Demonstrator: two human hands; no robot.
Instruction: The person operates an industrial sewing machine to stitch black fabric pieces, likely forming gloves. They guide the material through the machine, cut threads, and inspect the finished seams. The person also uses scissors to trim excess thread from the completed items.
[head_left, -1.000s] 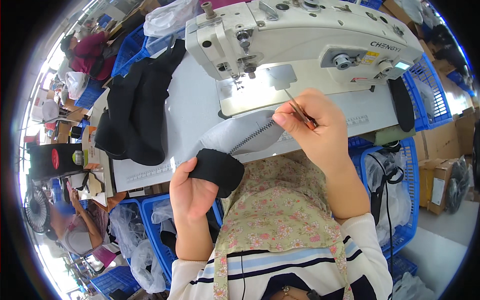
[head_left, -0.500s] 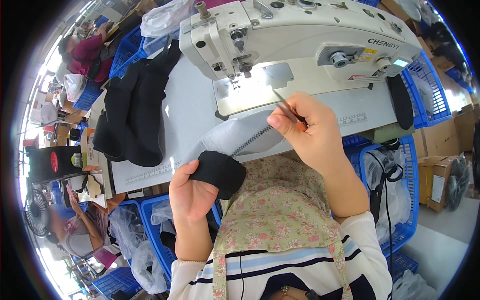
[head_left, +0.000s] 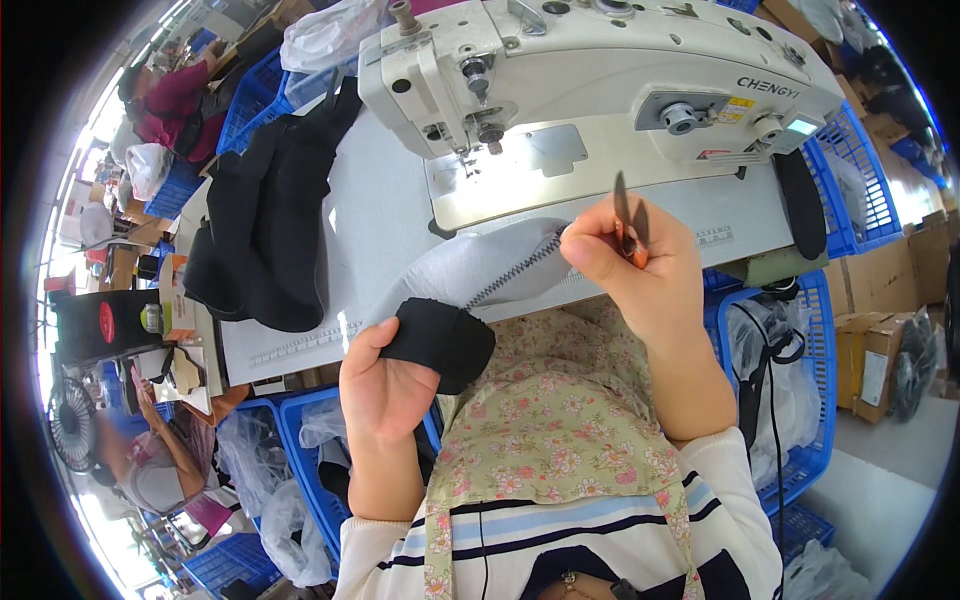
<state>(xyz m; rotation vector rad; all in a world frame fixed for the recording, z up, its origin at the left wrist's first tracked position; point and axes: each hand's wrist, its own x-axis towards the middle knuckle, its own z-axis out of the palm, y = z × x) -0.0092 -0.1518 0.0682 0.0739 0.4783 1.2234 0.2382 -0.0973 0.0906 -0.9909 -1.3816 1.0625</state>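
A grey fabric piece (head_left: 480,265) with a zipper (head_left: 515,270) running along it lies across the front edge of the white sewing table (head_left: 370,230), stretched between a worker's 2 hands. The left hand (head_left: 385,385) closes around the garment's black cuff end (head_left: 437,342), thumb on top and fingers tucked beneath, just off the table edge above the lap. The right hand (head_left: 640,270) pinches the zipper's upper end between thumb and forefinger and also holds small thread snips (head_left: 625,215) with an orange grip, their dark blades pointing upward; the fingers are curled tight around both.

Directly behind the work stands a cream industrial sewing machine (head_left: 600,90), its needle and presser foot (head_left: 470,160) above the plate, a little apart from the fabric. A heap of black garments (head_left: 265,230) rests on the table's left part. The worker wears a floral apron (head_left: 540,430) over a striped top. Blue plastic crates (head_left: 800,330) crowd both sides of the station, some holding clear bags. At far left, another person in a dark red top (head_left: 165,95) sits at a separate bench, and a small fan (head_left: 70,425) stands near the floor.
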